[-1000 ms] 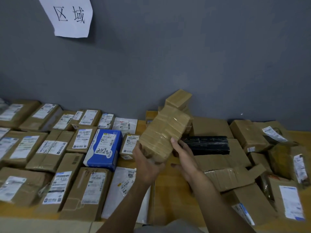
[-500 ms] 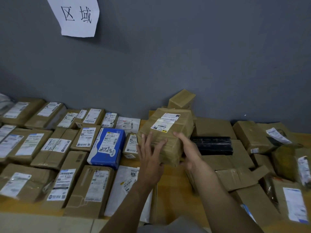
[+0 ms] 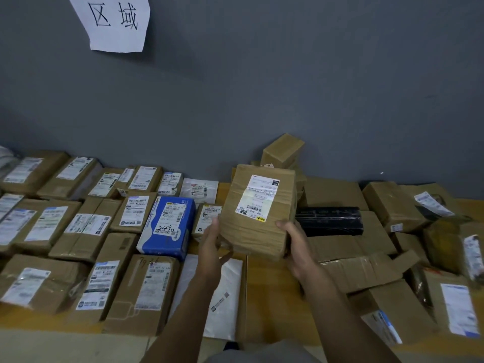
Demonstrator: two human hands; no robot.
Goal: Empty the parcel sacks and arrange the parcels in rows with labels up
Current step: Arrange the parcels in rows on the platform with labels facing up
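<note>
Taped brown parcel [image 3: 258,213] held above the table [image 3: 275,297], label [image 3: 258,197] up, left hand [image 3: 213,247] gripping its lower left edge, right hand [image 3: 297,248] gripping its lower right corner, labelled rows [image 3: 86,231] at left, blue box [image 3: 167,226] beside, black parcel [image 3: 330,221] and unsorted heap [image 3: 392,247] at right

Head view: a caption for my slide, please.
Left hand and right hand hold a brown parcel label-up beside parcel rows.

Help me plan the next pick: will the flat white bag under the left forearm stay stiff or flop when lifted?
The white bag lies thin and flat, so it likely sags if lifted by one edge. It looks light for its area. Its smooth plastic skin probably slides easily when pushed.
</note>
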